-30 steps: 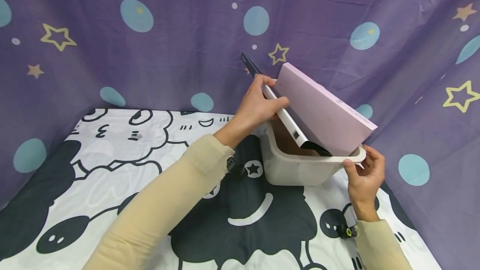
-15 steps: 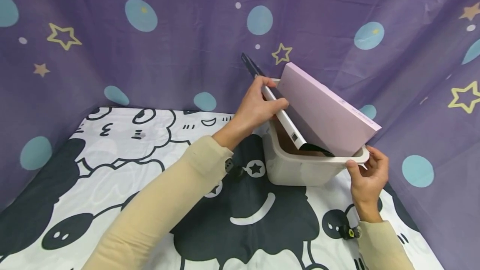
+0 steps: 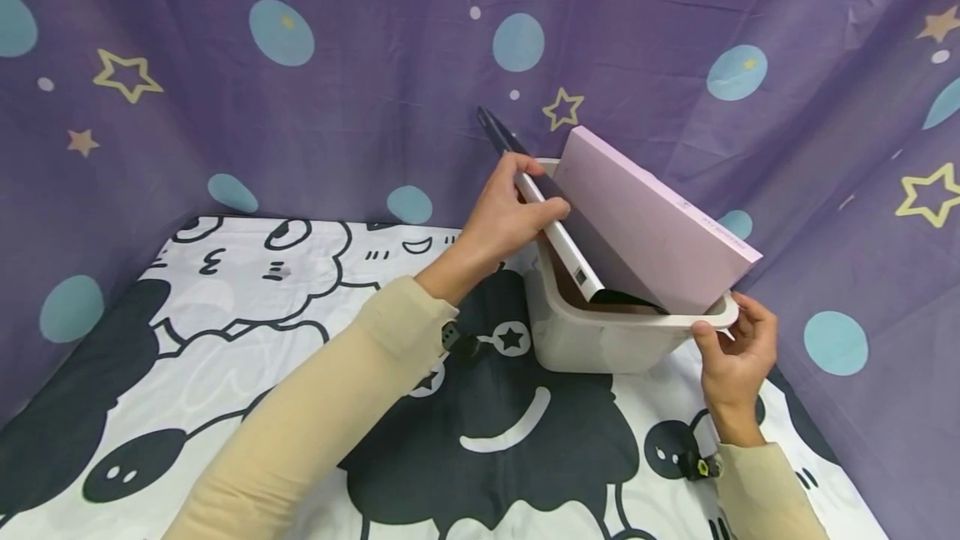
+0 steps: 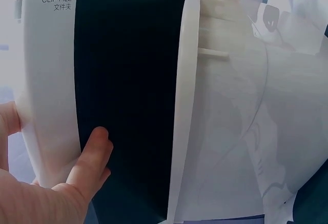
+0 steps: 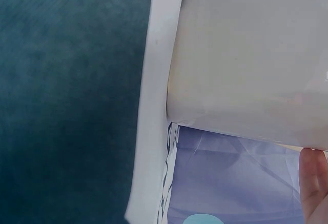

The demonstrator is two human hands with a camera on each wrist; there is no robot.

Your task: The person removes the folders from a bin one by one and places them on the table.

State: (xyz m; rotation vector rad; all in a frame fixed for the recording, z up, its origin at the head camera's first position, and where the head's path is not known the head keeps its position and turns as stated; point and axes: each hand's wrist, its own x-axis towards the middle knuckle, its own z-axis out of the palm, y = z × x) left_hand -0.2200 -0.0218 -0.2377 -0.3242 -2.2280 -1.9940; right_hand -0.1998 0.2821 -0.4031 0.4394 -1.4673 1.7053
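My left hand (image 3: 506,211) grips a clip file (image 3: 572,258) by its white spine, thumb on one side and fingers on the other. Its cover is black, and "CLIP FILE" is printed on the spine (image 4: 50,70) in the left wrist view. The file slants down into a white plastic bin (image 3: 585,344), its lower end at the front rim. Beside it a pale pink file box (image 3: 637,223) leans in the bin, sticking out above the rim. My right hand (image 3: 738,365) pinches the bin's near right corner, thumb outside.
The bin stands on a white cloth with black cartoon sheep (image 3: 495,407), close to a purple curtain (image 3: 360,90) with stars and blue dots. The curtain also hangs along the left and right sides.
My left hand has shifted slightly left with the clip file, widening its gap from the pink file box. The right hand keeps its hold on the bin corner.
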